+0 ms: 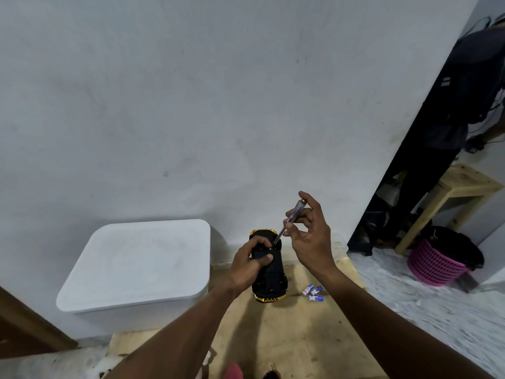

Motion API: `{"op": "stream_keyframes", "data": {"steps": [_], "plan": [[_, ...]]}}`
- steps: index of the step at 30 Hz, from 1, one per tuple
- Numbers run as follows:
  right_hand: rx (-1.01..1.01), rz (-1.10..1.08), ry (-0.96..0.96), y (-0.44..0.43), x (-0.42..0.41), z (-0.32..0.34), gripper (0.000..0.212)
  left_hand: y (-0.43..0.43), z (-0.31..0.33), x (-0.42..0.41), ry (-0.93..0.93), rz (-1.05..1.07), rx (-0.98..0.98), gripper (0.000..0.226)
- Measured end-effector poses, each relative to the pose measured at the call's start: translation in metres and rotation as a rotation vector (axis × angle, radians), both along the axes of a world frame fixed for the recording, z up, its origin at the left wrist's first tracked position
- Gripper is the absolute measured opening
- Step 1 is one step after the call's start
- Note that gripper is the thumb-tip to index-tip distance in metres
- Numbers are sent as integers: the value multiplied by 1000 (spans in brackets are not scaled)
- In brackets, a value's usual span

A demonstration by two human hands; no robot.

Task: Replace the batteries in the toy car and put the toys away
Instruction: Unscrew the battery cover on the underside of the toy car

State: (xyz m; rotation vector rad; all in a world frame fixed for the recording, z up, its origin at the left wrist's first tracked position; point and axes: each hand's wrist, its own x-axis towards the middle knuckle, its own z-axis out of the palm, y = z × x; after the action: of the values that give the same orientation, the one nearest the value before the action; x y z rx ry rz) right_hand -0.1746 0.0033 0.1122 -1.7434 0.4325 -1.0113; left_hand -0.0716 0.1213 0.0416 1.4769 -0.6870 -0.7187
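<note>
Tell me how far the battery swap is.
Midway at most: left hand grips the upturned toy car; right hand holds a screwdriver at its underside. Three batteries lie on the board, old or new unclear. Storing toys remains: the white bin is lidded.

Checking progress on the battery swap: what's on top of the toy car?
The left hand grips the toy car across its upturned black underside, and the screwdriver pinched by the right hand points its tip there. The left hand's fingers hide whatever the tip meets.
</note>
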Motion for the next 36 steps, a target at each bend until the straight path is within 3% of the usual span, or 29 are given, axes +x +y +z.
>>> {"op": "stream_keyframes", "data": {"steps": [13, 28, 36], "plan": [[-34, 24, 42, 9, -4, -1, 66, -2, -2, 2, -47, 32, -3, 7], [-283, 104, 56, 20, -8, -4, 67, -4, -5, 4, -3, 53, -41, 5], [-285, 113, 61, 18, -6, -5, 57, 1, -6, 6, 19, 60, -24, 13]]}}
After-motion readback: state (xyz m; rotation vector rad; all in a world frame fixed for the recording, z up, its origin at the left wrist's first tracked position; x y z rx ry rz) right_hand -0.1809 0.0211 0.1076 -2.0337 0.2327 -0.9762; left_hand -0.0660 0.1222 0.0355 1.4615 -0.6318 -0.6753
